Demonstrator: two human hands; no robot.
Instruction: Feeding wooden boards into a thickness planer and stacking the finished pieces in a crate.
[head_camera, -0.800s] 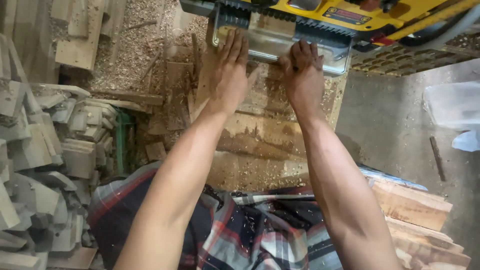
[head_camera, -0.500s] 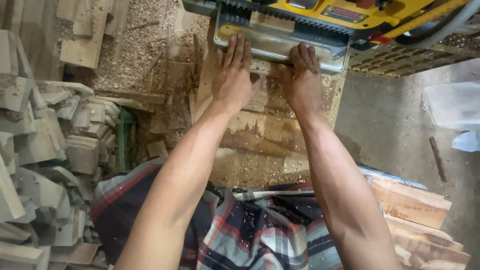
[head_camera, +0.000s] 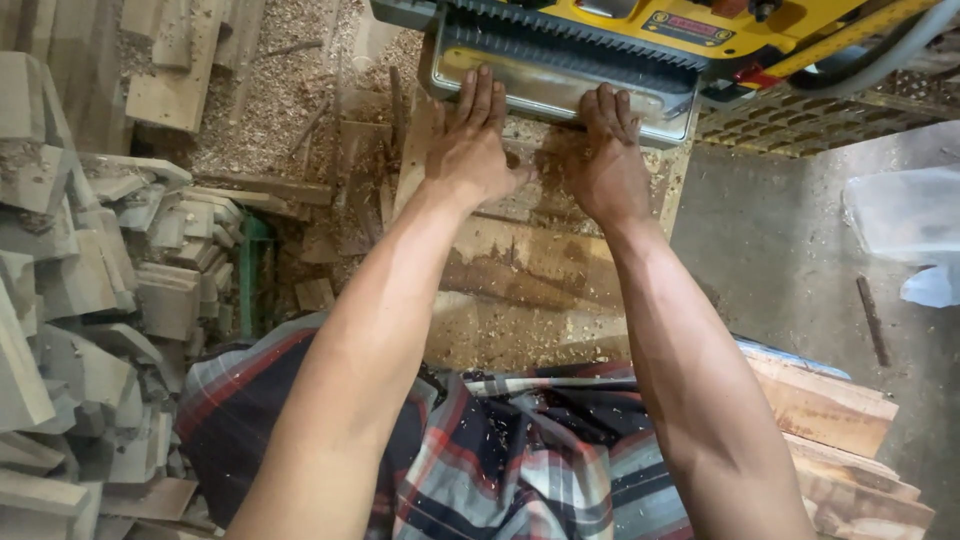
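Hands press flat near the top centre of the frame: the left hand (head_camera: 472, 150) and the right hand (head_camera: 605, 165) lie side by side, palms down and fingers spread, gripping nothing, on a wooden board (head_camera: 530, 255) dusted with shavings. Their fingertips touch the metal infeed plate (head_camera: 545, 90) of a yellow planer (head_camera: 650, 30) at the upper edge. The board runs from the plate down toward the person's checked cloth (head_camera: 510, 460). Cut wood blocks (head_camera: 90, 290) are heaped at the left, stacked planks (head_camera: 840, 440) at lower right, sawdust (head_camera: 270, 90) at upper left.
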